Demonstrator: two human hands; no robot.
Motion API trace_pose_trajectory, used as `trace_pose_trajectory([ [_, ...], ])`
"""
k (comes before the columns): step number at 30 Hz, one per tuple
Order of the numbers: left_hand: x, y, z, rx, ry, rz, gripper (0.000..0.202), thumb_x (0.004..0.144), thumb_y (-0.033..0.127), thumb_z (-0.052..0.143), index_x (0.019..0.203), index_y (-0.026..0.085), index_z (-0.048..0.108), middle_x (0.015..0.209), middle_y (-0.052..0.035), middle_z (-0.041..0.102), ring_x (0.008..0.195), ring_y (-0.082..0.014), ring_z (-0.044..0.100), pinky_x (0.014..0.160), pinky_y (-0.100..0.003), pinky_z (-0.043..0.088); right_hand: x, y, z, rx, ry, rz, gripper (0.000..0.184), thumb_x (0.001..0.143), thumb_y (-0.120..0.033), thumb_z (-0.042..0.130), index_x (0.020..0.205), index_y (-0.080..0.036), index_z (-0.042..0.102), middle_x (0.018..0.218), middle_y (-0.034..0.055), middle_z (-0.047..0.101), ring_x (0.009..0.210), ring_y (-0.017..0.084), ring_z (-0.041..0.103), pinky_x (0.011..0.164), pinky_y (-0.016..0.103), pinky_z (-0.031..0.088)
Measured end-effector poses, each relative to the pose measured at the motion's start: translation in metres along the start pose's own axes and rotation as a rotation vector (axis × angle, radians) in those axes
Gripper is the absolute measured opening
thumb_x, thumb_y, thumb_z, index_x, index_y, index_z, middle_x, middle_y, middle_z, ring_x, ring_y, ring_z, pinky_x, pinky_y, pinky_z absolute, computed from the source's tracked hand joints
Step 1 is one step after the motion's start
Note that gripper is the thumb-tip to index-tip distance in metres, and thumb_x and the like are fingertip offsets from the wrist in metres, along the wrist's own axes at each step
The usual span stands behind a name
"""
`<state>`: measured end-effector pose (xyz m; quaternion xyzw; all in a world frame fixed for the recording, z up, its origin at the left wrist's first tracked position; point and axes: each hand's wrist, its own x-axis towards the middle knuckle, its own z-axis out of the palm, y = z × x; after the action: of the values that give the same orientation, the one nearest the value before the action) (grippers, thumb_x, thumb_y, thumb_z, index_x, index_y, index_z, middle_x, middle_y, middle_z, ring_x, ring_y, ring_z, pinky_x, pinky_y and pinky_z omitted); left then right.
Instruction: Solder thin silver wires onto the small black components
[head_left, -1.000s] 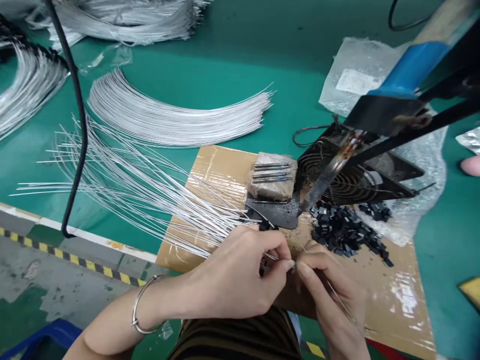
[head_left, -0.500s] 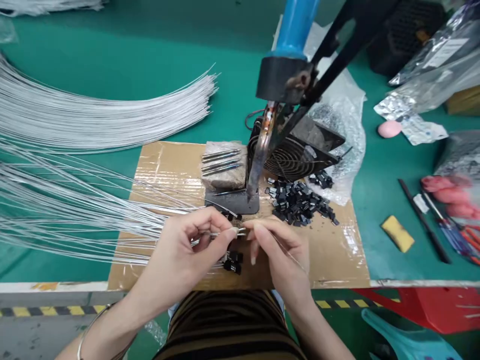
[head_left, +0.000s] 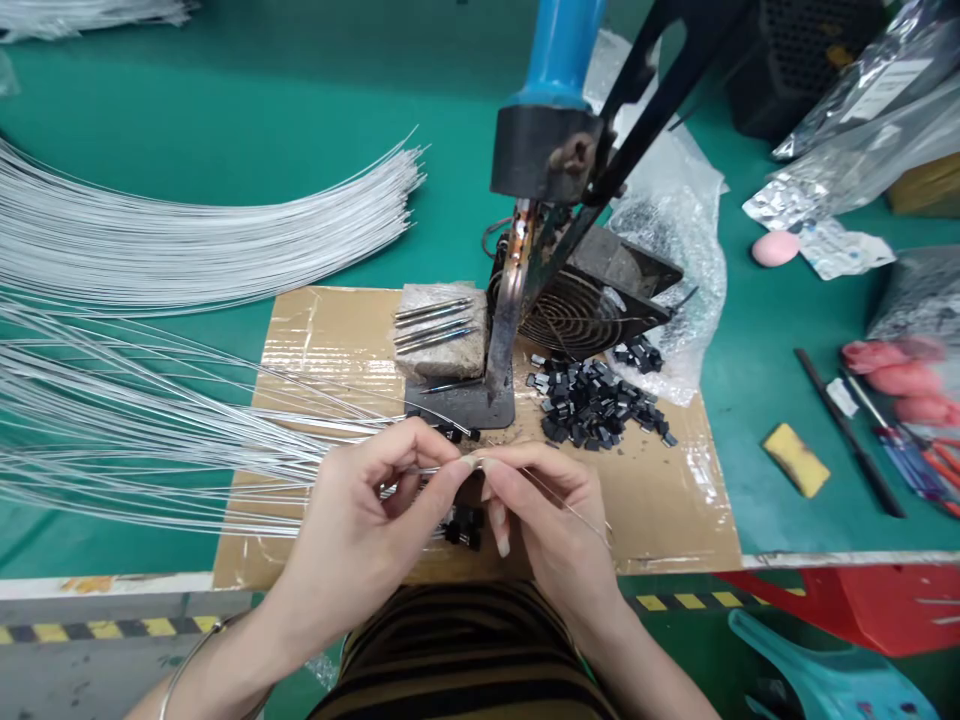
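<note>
My left hand is closed, thumb and index finger pinching a white wire near its end. Fingertip to fingertip with it, my right hand pinches a thin strand of wire that trails back across its palm. What lies right between the fingertips is too small to make out. Below my left fingers lie black connectors on wire ends, partly covered by the hand. Just beyond the fingertips, a blue-handled soldering iron is clamped tip down over a dark metal base.
A pile of loose black connectors lies by a fan. Metal rods rest on a block. White wire bundles spread leftward. Cardboard covers the bench front. Rightward are a yellow sponge and a black stick.
My right fingertips have moved slightly left and now meet the left fingertips at the wire end. The whole view has shifted a little.
</note>
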<state>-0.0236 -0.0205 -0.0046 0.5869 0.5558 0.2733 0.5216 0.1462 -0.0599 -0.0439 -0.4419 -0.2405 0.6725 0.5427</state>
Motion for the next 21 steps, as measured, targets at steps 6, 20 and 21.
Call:
trace_pose_trajectory([
  [6,-0.002,-0.002,0.002,0.009,0.013,0.006,0.022,0.097,0.034,0.07,0.081,0.021,0.072,0.065,0.0002,0.067,0.056,-0.0122,0.056,0.049,-0.023,0.036,0.001,0.0,0.0,0.028,0.01,0.041,0.008,0.091,-0.033,0.086,0.094,-0.027,0.089,0.07,-0.0024,0.074,0.048,0.004,0.06,0.043,0.012,0.049],
  [20,0.0,0.0,-0.002,0.005,-0.045,0.022,0.02,0.096,0.028,0.069,0.078,0.02,0.072,0.066,-0.0003,0.067,0.055,-0.0116,0.052,0.048,-0.023,0.034,0.006,-0.011,-0.001,0.103,-0.015,0.179,0.012,0.082,-0.033,0.091,0.079,-0.022,0.087,0.062,-0.0027,0.072,0.041,0.004,0.059,0.039,0.012,0.047],
  [21,-0.001,-0.001,-0.001,-0.001,-0.039,0.016,0.02,0.096,0.029,0.069,0.078,0.02,0.072,0.066,-0.0005,0.067,0.055,-0.0117,0.053,0.048,-0.023,0.034,0.006,-0.011,-0.001,0.108,-0.011,0.179,0.012,0.082,-0.033,0.091,0.079,-0.022,0.087,0.062,-0.0026,0.072,0.04,0.004,0.059,0.038,0.012,0.047],
])
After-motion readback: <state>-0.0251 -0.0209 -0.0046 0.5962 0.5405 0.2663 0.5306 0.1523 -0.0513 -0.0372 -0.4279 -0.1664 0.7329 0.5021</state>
